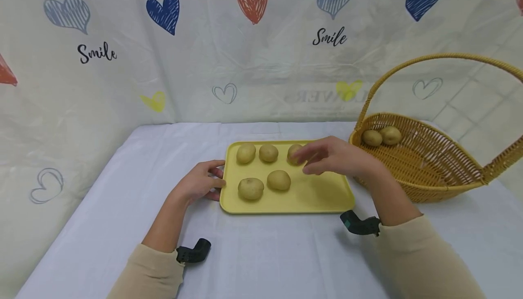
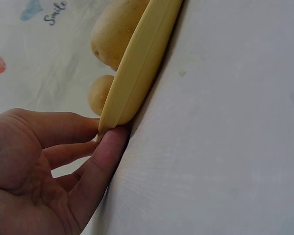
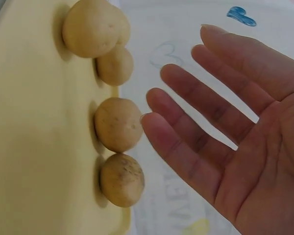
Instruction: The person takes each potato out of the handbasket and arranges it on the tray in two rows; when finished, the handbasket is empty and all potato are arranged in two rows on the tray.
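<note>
A yellow rectangular tray (image 1: 314, 199) lies on the table with several potatoes on it. My left hand (image 1: 200, 181) grips its left edge; in the left wrist view the fingertips (image 2: 112, 142) press the rim and outer side. Above the tray's right half hovers my right hand (image 1: 333, 156), its fingers spread and holding nothing. Those fingers partly cover the back-right potato (image 1: 293, 153) in the head view. Along the back row also sit a middle potato (image 1: 268, 153) and a left one (image 1: 246, 153). Two more potatoes (image 1: 279, 180) lie in front, toward the left.
A wicker basket (image 1: 433, 185) with a tall arched handle (image 1: 441, 56) stands right of the tray, close to my right forearm. Two potatoes (image 1: 390, 135) rest at its far left end. A white cloth (image 1: 265, 253) covers the table, and a printed curtain (image 1: 196, 62) hangs behind.
</note>
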A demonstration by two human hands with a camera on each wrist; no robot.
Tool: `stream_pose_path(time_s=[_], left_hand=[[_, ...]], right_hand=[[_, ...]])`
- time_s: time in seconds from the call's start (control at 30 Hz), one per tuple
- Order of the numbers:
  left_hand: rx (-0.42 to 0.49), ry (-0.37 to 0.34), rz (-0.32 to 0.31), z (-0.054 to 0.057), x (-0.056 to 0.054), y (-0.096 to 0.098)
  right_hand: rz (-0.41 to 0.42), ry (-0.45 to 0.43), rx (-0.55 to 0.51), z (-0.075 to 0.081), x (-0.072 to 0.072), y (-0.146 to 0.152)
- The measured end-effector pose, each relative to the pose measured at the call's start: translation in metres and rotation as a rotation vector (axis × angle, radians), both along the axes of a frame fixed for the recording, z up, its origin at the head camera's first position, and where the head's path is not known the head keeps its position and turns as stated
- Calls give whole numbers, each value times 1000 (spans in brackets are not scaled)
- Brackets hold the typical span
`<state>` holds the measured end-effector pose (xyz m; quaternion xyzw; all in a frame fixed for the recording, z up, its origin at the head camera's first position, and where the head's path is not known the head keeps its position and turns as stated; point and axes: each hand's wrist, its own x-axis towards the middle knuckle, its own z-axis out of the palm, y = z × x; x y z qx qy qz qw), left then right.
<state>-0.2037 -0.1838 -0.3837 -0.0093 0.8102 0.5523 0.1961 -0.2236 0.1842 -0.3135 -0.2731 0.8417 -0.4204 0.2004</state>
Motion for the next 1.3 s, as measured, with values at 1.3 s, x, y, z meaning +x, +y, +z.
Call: stream_pose_path(time_s=[1.3], left_hand=[[-7, 3, 7, -1, 0, 0]], right_hand=[[-204, 128, 216, 55, 0, 59]])
